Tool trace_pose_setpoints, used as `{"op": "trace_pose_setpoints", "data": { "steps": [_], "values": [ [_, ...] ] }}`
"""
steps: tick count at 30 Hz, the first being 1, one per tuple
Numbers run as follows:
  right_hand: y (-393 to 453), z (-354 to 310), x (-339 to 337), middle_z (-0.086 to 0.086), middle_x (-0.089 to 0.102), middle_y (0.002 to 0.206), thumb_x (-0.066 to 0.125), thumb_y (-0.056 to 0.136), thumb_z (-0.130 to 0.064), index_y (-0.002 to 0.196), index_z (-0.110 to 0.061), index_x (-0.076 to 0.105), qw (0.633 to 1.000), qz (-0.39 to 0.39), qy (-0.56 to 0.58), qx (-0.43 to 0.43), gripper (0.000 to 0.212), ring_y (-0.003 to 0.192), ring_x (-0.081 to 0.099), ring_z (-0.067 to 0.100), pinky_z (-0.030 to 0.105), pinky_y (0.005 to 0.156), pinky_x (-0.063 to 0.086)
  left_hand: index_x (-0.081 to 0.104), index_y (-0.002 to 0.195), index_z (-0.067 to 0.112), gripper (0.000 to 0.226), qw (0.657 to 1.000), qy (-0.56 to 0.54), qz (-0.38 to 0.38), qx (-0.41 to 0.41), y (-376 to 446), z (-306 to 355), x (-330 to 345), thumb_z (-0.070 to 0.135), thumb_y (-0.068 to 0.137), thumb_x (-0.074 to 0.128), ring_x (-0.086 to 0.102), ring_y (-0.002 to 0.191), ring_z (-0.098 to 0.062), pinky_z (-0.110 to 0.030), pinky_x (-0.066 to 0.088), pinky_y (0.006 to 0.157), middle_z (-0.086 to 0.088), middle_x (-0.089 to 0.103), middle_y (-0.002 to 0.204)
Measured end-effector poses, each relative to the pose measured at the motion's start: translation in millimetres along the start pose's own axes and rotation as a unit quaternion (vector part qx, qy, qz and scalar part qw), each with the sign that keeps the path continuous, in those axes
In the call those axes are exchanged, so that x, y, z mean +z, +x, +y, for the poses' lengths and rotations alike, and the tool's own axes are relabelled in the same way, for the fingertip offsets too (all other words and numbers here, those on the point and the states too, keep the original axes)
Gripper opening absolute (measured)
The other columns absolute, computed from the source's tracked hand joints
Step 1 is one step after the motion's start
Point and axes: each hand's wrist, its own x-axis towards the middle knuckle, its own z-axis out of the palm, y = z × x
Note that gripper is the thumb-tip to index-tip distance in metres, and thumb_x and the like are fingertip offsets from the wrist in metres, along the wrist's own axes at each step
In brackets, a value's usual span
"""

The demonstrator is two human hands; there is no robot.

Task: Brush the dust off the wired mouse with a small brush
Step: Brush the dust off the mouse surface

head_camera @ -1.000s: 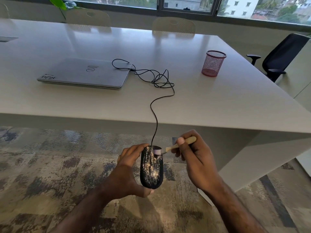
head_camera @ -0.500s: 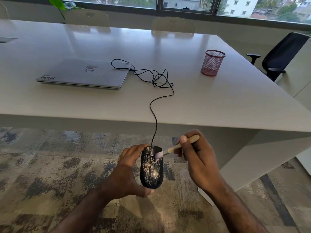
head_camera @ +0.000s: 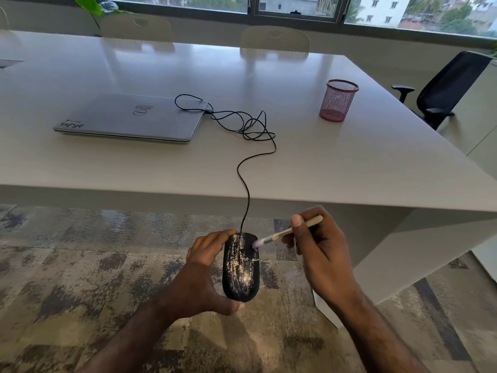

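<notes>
left hand (head_camera: pixel 207 267) is gripping the black mouse (head_camera: pixel 241 267) in the air in front of the table (head_camera: pixel 349 162) | right hand (head_camera: pixel 320 254) is pinching the small brush (head_camera: pixel 287 232), bristles touching the mouse's front | mouse is looking streaked with pale dust

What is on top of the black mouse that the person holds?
Pale dust streaks cover most of the mouse, and the brush tip touches its front right. The left hand grips its side and rear; the right hand holds the brush. Its underside is hidden.
</notes>
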Motion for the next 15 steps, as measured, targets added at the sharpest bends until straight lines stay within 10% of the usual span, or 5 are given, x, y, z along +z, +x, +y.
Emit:
{"op": "trace_pose_setpoints", "data": {
  "steps": [15],
  "values": [
    [-2.3,8.1,-2.2,0.012,0.068,0.068,0.055,0.096,-0.030,0.083,-0.008,0.058,1.000,-0.003,0.016,0.022,0.026,0.059,0.064,0.008,0.016,0.058,0.049,0.030,0.150,0.035,0.127,1.000,-0.002,0.008,-0.004,-0.1,-1.0,0.2,0.038,0.041,0.096,0.030,0.137,-0.009,-0.049,0.034,0.112,0.017,0.037,0.147]
  ]
}}
